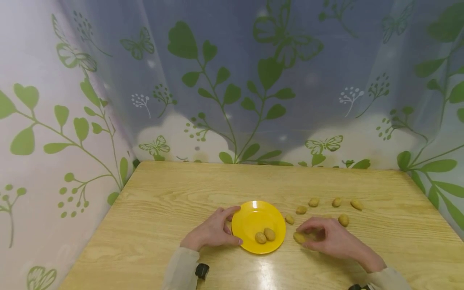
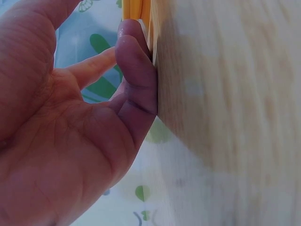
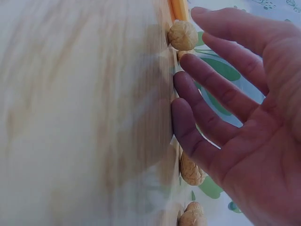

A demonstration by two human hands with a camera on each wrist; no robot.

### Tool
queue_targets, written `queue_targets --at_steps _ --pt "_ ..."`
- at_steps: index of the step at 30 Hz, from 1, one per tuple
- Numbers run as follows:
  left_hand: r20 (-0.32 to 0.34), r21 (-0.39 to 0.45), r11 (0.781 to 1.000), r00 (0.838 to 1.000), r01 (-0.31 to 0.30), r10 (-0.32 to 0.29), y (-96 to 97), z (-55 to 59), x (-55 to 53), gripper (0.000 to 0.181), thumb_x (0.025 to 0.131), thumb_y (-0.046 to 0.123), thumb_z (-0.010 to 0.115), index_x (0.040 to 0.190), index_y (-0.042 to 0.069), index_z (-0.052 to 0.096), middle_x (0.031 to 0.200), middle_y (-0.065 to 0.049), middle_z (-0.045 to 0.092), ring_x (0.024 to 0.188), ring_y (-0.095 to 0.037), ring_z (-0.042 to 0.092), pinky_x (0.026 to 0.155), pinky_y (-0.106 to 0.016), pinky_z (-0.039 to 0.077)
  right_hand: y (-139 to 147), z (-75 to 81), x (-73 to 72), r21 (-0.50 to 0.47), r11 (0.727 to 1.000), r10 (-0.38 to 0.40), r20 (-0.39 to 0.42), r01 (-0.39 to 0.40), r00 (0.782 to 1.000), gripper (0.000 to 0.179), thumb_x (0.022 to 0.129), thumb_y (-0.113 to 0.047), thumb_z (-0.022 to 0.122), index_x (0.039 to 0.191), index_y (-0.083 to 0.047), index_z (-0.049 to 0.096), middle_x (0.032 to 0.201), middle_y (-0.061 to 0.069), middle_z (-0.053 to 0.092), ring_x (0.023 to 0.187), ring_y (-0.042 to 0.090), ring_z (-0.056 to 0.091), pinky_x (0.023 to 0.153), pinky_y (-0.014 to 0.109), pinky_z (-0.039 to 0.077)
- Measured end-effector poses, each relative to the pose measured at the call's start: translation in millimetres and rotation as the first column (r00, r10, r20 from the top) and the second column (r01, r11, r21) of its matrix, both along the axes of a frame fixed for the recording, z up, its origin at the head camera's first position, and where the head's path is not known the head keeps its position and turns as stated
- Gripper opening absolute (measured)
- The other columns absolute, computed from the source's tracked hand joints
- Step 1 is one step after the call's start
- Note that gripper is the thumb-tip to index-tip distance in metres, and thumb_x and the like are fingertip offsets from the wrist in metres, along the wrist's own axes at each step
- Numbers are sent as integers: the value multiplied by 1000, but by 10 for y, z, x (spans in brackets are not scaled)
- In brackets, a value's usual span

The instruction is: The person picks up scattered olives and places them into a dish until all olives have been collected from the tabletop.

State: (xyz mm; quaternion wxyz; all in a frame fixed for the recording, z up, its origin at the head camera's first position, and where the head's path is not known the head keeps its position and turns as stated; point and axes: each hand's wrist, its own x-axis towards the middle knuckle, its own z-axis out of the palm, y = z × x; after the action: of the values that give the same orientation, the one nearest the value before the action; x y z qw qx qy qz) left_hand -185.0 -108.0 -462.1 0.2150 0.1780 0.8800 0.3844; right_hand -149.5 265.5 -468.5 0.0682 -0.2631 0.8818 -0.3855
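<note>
Plate, yellow, flat on wood-grain tabletop, about midway between its left and right edges. Two nuts in plate, side by side, toward its near rim. Left hand at plate's left rim: thumb and forefinger set wide apart, gripping the edge, thumb on the near side, forefinger on the far side. Left wrist view: fingers bent, outer side of hand low against the wood.

Right hand just right of plate, fingers bent and apart. One nut lies between tips of thumb and forefinger; cannot tell whether they pinch it. Right wrist view puts that nut close by the thumb tip.

More nuts between plate and tabletop's right edge: a loose row slants from plate's right rim toward the far edge; another lies just beyond right hand; one more is partly hidden behind the fingers.

Pale sleeves on both arms. Curtain with green leaves and butterflies stands behind the far edge.
</note>
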Motion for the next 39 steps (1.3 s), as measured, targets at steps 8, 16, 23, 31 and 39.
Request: queue_targets --at_steps 8,16,23,31,39 --pt "-6 -2 1000 1000 5 -5 -8 -9 -5 95 78 30 88 158 20 39 129 -11 49 83 -11 59 74 -22 51 -2 4 -18 18 1000 17 32 -18 999 30 89 -34 80 117 -26 74 113 -9 74 99 3 63 82 23 52" --pt "3 -14 1000 1000 -6 6 2 -21 -13 94 79 32 88 158 21 38 128 -9 49 85 -11 60 76 -23 51 6 -3 -36 28 999 29 47 -30 998 32 89 -38 79 118 -26 74 115 -8 75 101 0 62 83 23 51" --pt "3 -10 1000 1000 -9 9 -5 -3 -7 95 77 33 89 158 22 39 128 -9 49 85 -11 60 75 -23 51 -2 -17 -48 31 999 37 15 -38 999 29 88 -37 80 115 -28 75 114 -10 75 103 -1 63 86 23 52" --pt "9 -3 1000 1000 -9 9 -3 -8 -3 95 78 31 89 158 21 39 127 -10 49 85 -13 60 75 -25 52 -4 -28 -58 29 999 40 22 -40 999 25 89 -35 79 113 -29 75 112 -10 75 100 -1 63 84 23 52" --pt "14 -6 1000 1000 -15 15 2 1 0 95 78 32 89 158 23 38 128 -9 49 84 -10 61 76 -23 52 1 -30 -69 34 999 16 67 -18 998 24 89 -35 79 112 -29 75 110 -11 75 98 -1 62 82 22 51"
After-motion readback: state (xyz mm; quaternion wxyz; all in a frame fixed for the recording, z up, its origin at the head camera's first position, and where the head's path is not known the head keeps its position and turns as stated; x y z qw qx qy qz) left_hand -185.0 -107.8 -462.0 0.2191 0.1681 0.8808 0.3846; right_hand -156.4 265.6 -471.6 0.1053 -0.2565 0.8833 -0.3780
